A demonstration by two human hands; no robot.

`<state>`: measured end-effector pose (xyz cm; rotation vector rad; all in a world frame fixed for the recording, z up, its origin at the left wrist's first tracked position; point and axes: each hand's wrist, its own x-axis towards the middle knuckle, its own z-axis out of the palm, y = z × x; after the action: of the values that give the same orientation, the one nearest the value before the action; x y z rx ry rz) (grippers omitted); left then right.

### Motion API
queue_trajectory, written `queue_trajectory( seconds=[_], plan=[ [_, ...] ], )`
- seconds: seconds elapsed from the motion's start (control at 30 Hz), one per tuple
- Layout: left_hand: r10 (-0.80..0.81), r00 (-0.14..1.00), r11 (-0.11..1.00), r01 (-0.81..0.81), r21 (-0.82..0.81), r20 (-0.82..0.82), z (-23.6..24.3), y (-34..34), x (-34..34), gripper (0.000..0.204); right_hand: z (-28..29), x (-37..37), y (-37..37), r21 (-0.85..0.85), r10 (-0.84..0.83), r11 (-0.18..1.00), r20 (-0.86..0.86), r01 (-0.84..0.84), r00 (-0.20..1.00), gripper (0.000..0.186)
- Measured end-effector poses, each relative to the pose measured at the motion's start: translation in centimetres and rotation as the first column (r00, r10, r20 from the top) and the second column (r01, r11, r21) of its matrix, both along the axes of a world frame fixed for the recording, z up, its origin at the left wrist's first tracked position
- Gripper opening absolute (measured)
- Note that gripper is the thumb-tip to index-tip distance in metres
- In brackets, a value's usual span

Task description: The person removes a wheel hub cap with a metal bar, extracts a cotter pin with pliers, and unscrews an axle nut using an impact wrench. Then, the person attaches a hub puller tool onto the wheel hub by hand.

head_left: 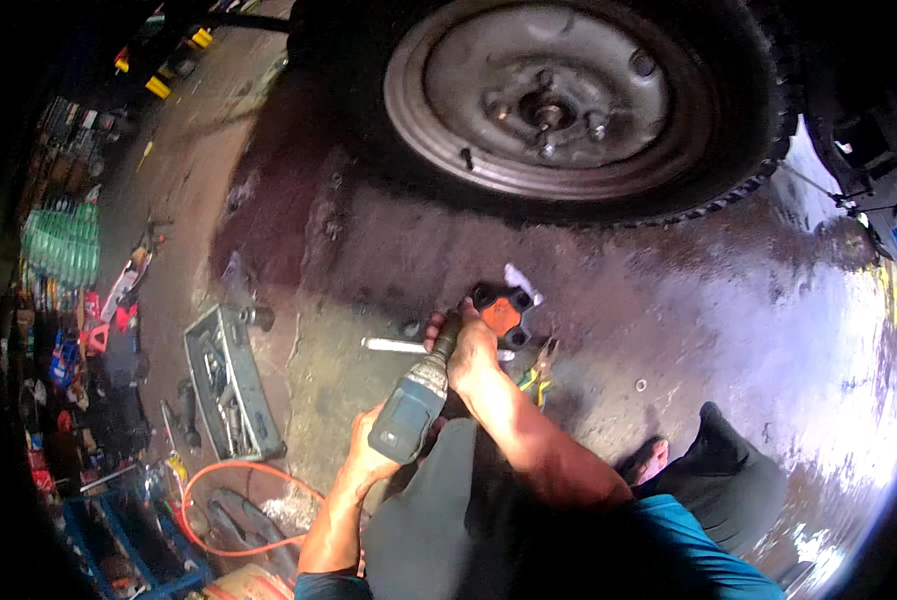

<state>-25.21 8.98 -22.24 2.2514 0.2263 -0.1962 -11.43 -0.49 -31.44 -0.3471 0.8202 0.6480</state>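
Observation:
A blue-grey impact wrench [405, 415] lies at an angle above my lap, its nose pointing away from me. My left hand [370, 452] is closed round its rear and grip, the fingers partly hidden by the body. Around the dark socket at the nose, my right hand [471, 352] is closed. Just beyond that hand sits an orange and black piece with rounded black lobes [501, 316]; whether the hand touches it I cannot tell. A long silver bar [393, 346] passes beneath my hands on the floor. Pliers with yellow-green handles [536, 380] lie right of my right wrist.
A large wheel [548, 150] with a steel rim stands ahead. Left of me is a grey metal tray of tools [230, 385], with an orange hose [193, 490] nearer. Green bottles [61, 245] and clutter line the far left. A small ring [641, 385] lies on the right.

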Motion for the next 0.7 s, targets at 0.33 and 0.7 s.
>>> queue_trajectory(
  seconds=[0.33, 0.7],
  plan=[
    [-0.022, 0.889, 0.964, 0.139, -0.225, 0.457, 0.4, -6.7, 14.0, 0.035, 10.5, 12.7, -10.2, 0.196, -0.194, 0.976, 0.583, 0.095, 0.789, 0.049],
    [-0.208, 0.831, 0.948, 0.042, 0.314, 0.516, 1.2, -10.7, 18.5, 0.086, 9.4, 18.8, -14.7, 0.175, -0.015, 0.972, 0.708, -0.154, 0.706, 0.051]
  ],
)
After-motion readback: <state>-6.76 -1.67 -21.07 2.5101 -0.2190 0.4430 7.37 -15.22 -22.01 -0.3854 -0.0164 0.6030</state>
